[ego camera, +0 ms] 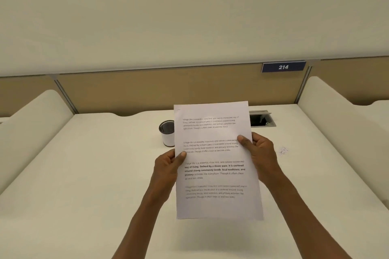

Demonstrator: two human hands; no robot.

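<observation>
A white printed sheet of paper (214, 206) with several paragraphs of text is held upright above the desk, in the middle of the view. My left hand (167, 166) grips its left edge, thumb on the front of the page. My right hand (260, 150) grips the right edge a little higher, thumb on the front as well. The fingers of both hands are hidden behind the sheet.
A cream desk (94, 174) lies below, with side dividers and a tan back panel bearing a blue "214" label (283, 67). A black mesh cup with a white base (167, 133) stands behind the paper's left edge. A cable opening (262, 119) and a small crumpled scrap (283, 150) are at right.
</observation>
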